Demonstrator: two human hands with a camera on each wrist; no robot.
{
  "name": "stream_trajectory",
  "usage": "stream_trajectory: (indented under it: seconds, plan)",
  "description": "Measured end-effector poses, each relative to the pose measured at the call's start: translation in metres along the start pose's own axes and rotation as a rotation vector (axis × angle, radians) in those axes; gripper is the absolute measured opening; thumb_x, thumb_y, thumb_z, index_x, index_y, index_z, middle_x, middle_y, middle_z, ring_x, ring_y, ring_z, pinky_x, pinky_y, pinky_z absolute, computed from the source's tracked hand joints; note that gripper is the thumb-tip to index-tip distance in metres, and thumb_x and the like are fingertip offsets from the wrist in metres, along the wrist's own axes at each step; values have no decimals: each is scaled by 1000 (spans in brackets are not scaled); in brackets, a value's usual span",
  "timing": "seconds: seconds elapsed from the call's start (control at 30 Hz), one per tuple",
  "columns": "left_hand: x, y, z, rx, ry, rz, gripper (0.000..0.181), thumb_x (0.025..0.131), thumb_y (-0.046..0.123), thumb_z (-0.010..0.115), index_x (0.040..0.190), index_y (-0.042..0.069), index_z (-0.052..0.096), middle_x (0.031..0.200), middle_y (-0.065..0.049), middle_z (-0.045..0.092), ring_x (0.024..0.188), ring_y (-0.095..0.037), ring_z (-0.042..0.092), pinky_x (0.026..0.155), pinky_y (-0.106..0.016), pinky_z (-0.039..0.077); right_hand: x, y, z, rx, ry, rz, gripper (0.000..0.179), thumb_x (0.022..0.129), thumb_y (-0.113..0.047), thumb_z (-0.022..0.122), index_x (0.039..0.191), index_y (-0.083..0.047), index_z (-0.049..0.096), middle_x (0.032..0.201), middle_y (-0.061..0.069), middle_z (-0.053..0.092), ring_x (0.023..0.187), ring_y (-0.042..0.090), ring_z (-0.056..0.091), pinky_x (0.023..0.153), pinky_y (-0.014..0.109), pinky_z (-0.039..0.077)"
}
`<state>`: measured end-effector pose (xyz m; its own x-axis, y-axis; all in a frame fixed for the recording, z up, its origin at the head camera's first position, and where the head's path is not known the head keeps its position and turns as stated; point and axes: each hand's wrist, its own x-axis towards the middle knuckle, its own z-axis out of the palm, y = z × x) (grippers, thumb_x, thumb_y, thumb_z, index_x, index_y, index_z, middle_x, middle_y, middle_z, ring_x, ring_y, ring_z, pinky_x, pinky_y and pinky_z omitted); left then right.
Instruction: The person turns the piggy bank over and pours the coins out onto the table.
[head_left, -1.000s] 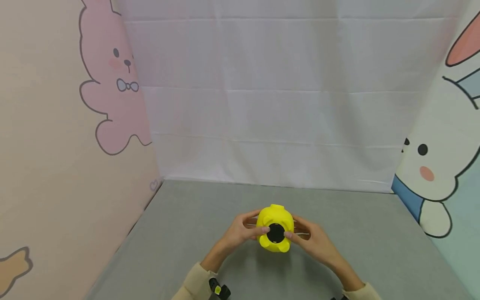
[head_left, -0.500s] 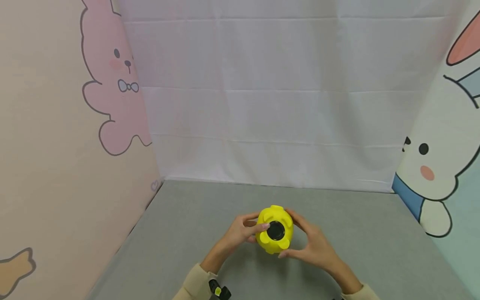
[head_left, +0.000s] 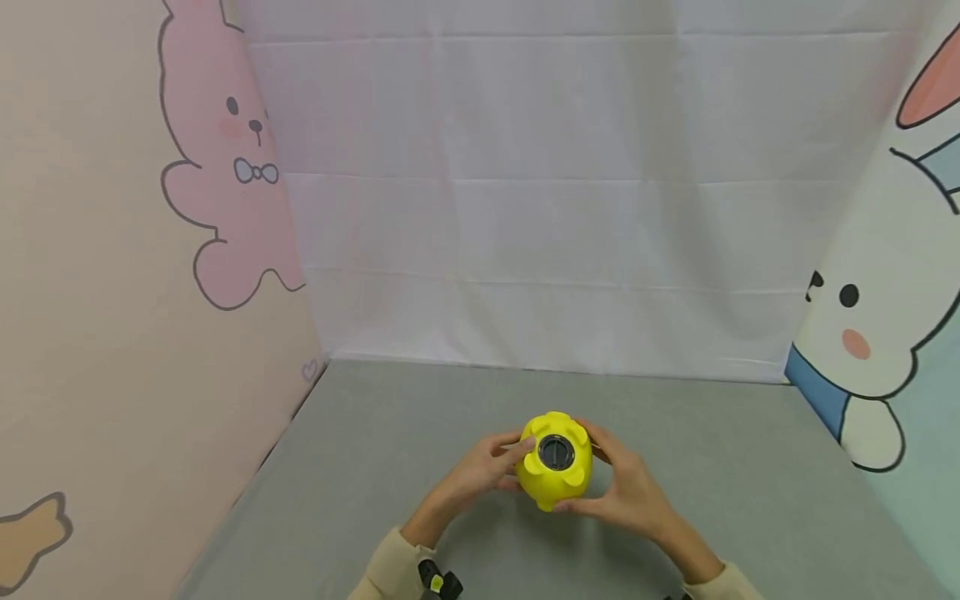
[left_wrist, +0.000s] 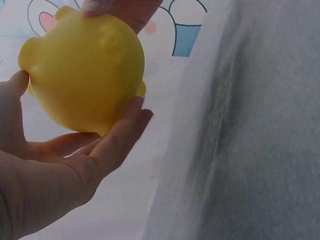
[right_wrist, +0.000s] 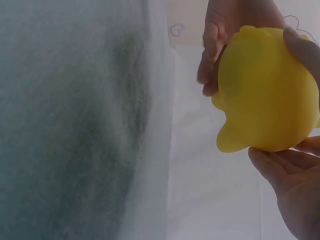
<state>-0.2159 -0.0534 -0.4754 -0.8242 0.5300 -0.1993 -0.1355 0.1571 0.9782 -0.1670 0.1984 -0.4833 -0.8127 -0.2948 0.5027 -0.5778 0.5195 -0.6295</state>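
Fingers (left_wrist: 119,142) of left hand (head_left: 480,468), right hand (head_left: 633,493) pinching yellow object (head_left: 552,477) above grey tabletop (head_left: 405,417); white cloth (head_left: 555,217) behind, cartoon walls (head_left: 97,250) beside.

A creased white cloth (head_left: 562,225) hung behind a grey tabletop (head_left: 375,467). The beige left wall (head_left: 97,358) bore a pink cartoon animal (head_left: 217,192) with a bow tie (head_left: 244,171) and an orange shape (head_left: 30,542); the pale right wall (head_left: 933,442) showed a white cartoon animal (head_left: 900,292) with a pink cheek (head_left: 855,344).

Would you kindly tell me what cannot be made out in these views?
Head view: fine detail on the dark disc of the yellow object, too small.
Head view: some fingertips of the left hand, behind the object.
Left wrist view: most of the right hand, cut off by the top edge.
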Motion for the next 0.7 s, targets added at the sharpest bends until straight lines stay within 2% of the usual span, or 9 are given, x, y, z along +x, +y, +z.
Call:
stream_trajectory:
  seconds: [0.1, 0.2, 0.33, 0.47, 0.6, 0.7]
  plan:
    - [-1, 2, -2, 78, -19, 17, 73, 103, 62, 56, 156, 12, 50, 151, -18, 60, 118, -28, 72, 93, -42, 65, 1, 0, -3, 35, -8, 18, 107, 68, -40, 100, 155, -7, 48, 150, 8, 62, 131, 14, 64, 101, 26, 60]
    - [-4, 4, -6, 224, -9, 81, 82, 100, 68, 56, 159, 12, 45, 153, -18, 57, 127, -32, 68, 99, -46, 63, 2, 0, -6, 77, -20, 29, 104, 69, -36, 100, 154, -6, 50, 148, 9, 64, 127, 9, 65, 99, 25, 61]
    - [-8, 8, -14, 378, 1, 222, 96, 90, 66, 72, 163, 13, 38, 159, -15, 52, 141, -36, 57, 111, -52, 55, 3, 1, -9, 142, -41, 51, 96, 71, -29, 100, 152, -7, 52, 143, 9, 67, 119, 5, 67, 95, 27, 63]
    - [-10, 11, -15, 479, -50, 345, 104, 83, 52, 87, 165, 19, 33, 167, -4, 43, 151, -28, 47, 121, -49, 47, 4, 1, -9, 183, -64, 79, 89, 74, -25, 98, 150, -9, 55, 139, 8, 69, 114, 5, 69, 93, 26, 63]
    - [-10, 12, -8, 541, -61, 408, 106, 79, 44, 93, 165, 24, 34, 164, 5, 46, 147, -18, 51, 120, -39, 49, 4, 2, -8, 197, -79, 97, 86, 76, -27, 97, 149, -9, 56, 137, 8, 71, 113, 5, 70, 93, 24, 62]
    - [-11, 11, -3, 520, -43, 411, 104, 77, 42, 95, 162, 26, 37, 159, 6, 52, 140, -15, 56, 116, -35, 52, 3, 2, -6, 201, -92, 99, 85, 76, -27, 96, 149, -8, 56, 136, 8, 71, 113, 5, 70, 92, 25, 62]
